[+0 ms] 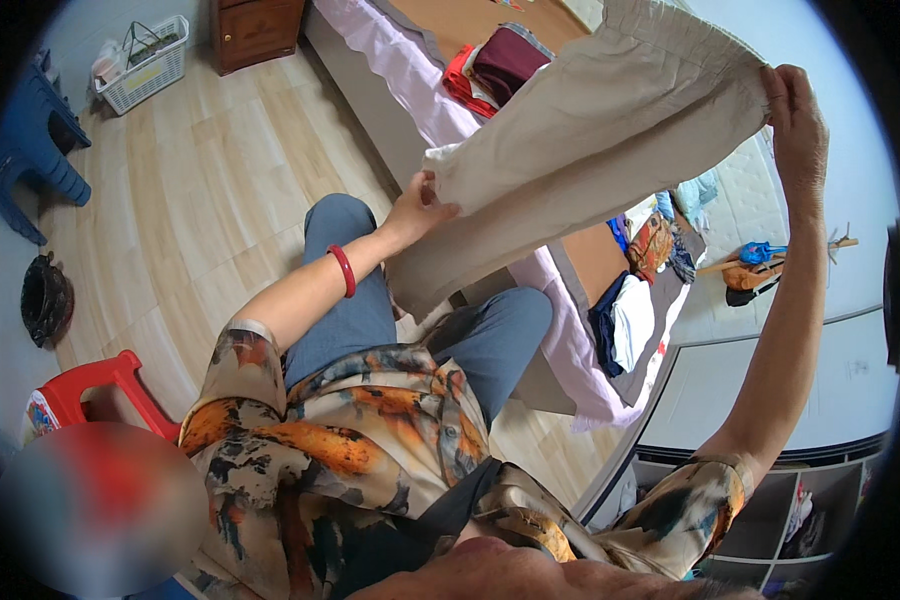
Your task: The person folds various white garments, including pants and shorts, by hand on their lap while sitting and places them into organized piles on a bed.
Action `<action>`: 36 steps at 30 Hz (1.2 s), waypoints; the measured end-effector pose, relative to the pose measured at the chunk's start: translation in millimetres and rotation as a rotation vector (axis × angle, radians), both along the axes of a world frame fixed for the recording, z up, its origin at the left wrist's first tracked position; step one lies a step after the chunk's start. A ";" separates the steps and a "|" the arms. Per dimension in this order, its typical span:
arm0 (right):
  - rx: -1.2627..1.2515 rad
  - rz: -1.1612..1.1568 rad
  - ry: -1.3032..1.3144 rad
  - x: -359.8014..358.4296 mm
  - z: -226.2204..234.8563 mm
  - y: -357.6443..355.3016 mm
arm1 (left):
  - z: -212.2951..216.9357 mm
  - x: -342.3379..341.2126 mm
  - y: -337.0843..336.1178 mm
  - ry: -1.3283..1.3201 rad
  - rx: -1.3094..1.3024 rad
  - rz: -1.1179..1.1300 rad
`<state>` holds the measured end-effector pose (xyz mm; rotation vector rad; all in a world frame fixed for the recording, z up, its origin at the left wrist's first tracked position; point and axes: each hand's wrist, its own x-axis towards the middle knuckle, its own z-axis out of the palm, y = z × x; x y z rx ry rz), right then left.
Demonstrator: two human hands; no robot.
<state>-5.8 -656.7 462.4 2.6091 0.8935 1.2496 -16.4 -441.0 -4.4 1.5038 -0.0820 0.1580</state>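
A pair of beige trousers [590, 130] is stretched in the air between my two hands, with the gathered elastic waistband at the upper right. My right hand [798, 135], raised high on an outstretched arm, pinches the waistband's corner. Lower down, my left hand [418, 212] grips the edge of a trouser leg, thumb and fingers closed on the cloth. A red bangle [342, 270] circles the left wrist. Part of the fabric hangs down over my knees, and the trousers hide the middle of the bed behind them.
The bed [590, 260] bears a red and maroon clothes pile [500, 65], and folded dark and white garments [625, 325] nearer me. Left are a blue stool [35, 150], a white basket [145, 70], a black bin bag [48, 300] and a red stool [120, 375]. Shelves [760, 510] stand lower right.
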 end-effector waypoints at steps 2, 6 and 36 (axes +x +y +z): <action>-0.018 -0.002 0.001 -1.4 4.2 -1.5 | 9.4 8.2 4.9 0.067 0.018 -0.086; 0.006 0.001 -0.001 -1.2 5.1 -5.3 | 20.7 25.3 12.8 0.133 -0.192 -0.166; 0.058 -0.213 -0.180 27.7 74.2 -105.4 | 172.3 47.7 84.3 -0.084 -0.533 -0.730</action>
